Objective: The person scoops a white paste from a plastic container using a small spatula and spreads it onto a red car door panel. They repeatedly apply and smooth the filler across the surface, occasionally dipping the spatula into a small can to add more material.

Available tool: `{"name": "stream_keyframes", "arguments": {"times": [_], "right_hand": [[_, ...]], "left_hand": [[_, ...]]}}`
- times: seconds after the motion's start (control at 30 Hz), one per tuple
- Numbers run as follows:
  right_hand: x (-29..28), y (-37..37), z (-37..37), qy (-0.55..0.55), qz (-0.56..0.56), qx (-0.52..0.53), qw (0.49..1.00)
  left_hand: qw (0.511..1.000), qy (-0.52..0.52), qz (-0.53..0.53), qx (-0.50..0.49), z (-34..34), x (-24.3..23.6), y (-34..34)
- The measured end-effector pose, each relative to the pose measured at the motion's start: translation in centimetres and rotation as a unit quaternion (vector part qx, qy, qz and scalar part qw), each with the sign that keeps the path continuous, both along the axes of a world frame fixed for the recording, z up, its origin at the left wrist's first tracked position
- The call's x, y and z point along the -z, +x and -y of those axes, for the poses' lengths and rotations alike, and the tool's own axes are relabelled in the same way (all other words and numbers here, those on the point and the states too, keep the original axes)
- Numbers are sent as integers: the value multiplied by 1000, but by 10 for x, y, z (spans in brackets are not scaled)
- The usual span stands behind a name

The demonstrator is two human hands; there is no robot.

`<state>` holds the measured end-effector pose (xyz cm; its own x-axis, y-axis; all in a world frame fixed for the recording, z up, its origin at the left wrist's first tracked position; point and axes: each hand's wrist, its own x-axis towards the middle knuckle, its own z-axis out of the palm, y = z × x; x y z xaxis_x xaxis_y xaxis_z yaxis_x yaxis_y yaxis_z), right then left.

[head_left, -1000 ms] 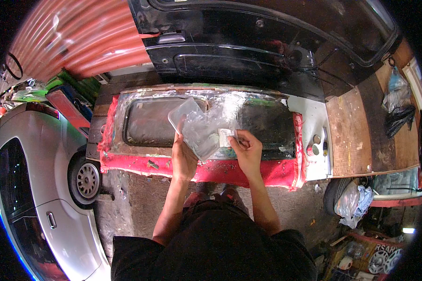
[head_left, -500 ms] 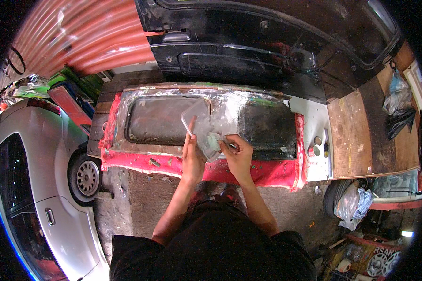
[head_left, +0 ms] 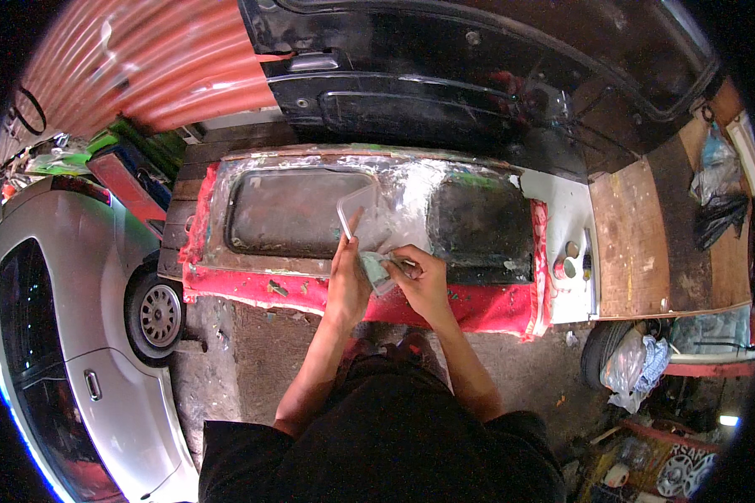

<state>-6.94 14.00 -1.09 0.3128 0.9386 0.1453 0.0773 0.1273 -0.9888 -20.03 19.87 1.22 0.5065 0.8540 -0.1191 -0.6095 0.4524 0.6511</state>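
My left hand (head_left: 346, 285) is closed along the edge of a clear, rimmed plastic lid (head_left: 357, 204), held tilted above the bench. A pale green paste-like lump (head_left: 372, 268) shows on the lower part of the lid. At this lump my right hand (head_left: 421, 277) is closed, its fingertips pinched around a small thing they mostly hide; its kind cannot be made out. Beneath both hands lies a worn metal panel (head_left: 407, 189) with two framed dark areas and white patches. It rests on a red cloth (head_left: 310, 295).
A large black vehicle panel (head_left: 411, 92) stands behind the bench. Small cans (head_left: 569, 266) sit on the white surface to the right, beside wooden boards (head_left: 633, 235). A silver car (head_left: 101, 335) is at left. A tyre (head_left: 600, 356) and plastic bags (head_left: 625, 373) lie lower right.
The lid has turned to a steeper, narrower angle. My right hand has shifted slightly left, closer to the pale green lump.
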Motion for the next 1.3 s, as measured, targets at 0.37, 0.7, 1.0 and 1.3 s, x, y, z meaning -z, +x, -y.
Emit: {"name": "stream_keyframes", "arguments": {"times": [0.37, 0.7, 1.0, 1.3], "right_hand": [[24, 36, 1, -43, -46, -29, 998], [33, 57, -6, -44, -215, -5, 976], [35, 94, -10, -94, -397, 13, 913], [77, 176, -17, -90, -422, 108, 896]], "left_hand": [[999, 19, -29, -23, -5, 5, 27], [977, 95, -135, -135, 4, 8, 73], [965, 78, -127, -217, 31, 34, 113], [968, 33, -107, -224, 20, 81, 102]]}}
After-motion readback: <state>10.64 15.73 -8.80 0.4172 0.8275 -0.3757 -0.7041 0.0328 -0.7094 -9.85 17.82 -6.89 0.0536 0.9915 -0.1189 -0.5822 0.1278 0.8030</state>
